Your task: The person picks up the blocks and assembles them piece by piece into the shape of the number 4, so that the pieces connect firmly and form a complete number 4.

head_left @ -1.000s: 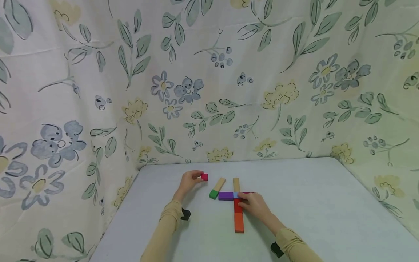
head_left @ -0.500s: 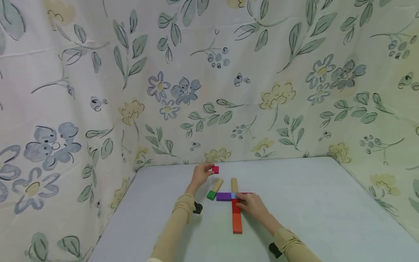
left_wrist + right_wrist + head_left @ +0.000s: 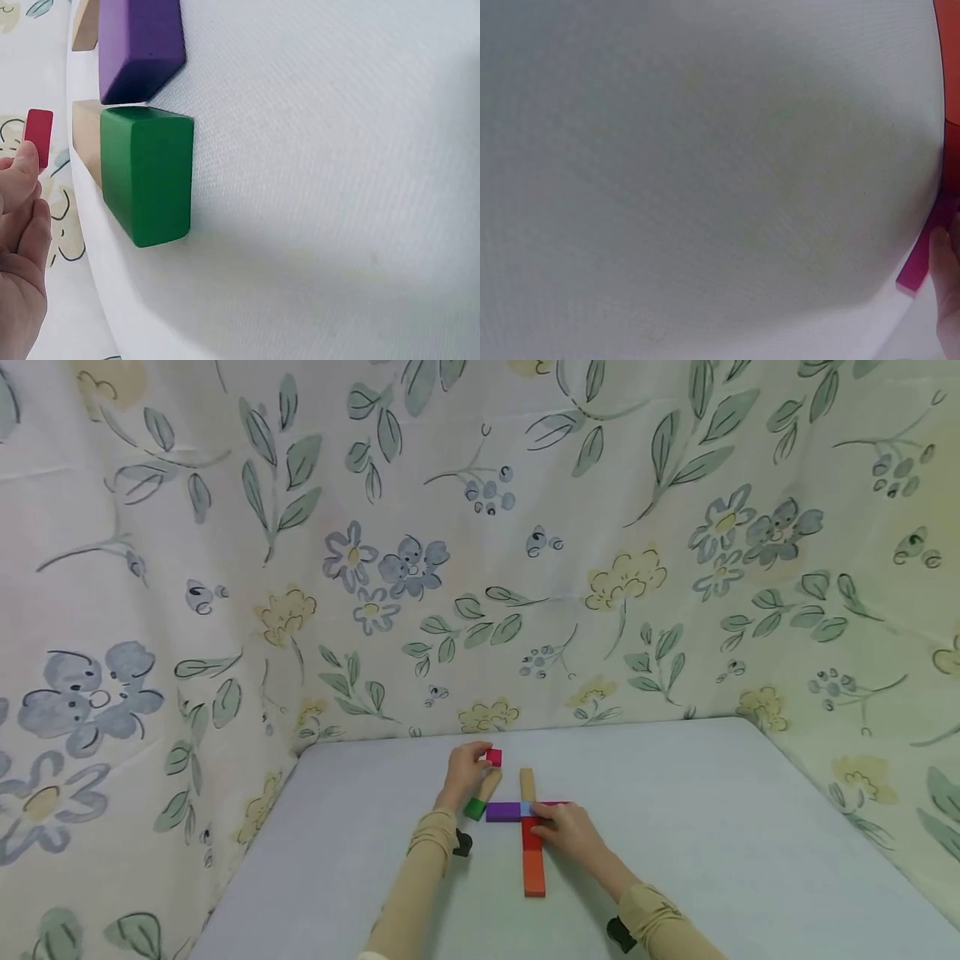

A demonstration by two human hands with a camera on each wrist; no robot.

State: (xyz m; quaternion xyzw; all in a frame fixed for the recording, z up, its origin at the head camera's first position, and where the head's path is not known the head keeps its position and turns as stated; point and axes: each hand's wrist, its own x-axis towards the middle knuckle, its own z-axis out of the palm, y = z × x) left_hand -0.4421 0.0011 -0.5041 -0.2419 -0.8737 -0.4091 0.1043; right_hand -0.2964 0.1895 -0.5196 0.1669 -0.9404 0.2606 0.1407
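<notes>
My left hand [image 3: 462, 772] pinches a small red-pink block [image 3: 494, 757] at the far end of a tilted wooden block [image 3: 491, 784], whose near end meets a green block [image 3: 475, 809]. In the left wrist view the red-pink block [image 3: 43, 129] is between thumb and fingers. My right hand [image 3: 573, 833] rests with its fingertips at the crossing of a block figure: light blue piece [image 3: 526, 808] in the middle, purple block [image 3: 503, 812] left, magenta block [image 3: 919, 265] right, wooden block [image 3: 528, 783] behind, red [image 3: 531, 833] and orange [image 3: 533, 872] blocks in front. Its fingers partly cover the magenta and red blocks.
The white table [image 3: 660, 793] reaches back to a floral cloth [image 3: 570, 610] that hangs behind it and along its left side. A dark device [image 3: 462, 842] sits at the left wrist and another [image 3: 620, 935] at the right wrist.
The left hand has moved right with the red-pink block, then slightly nearer, to the tilted wooden block's far end. The right hand stays at the crossing. The head view has shifted slightly.
</notes>
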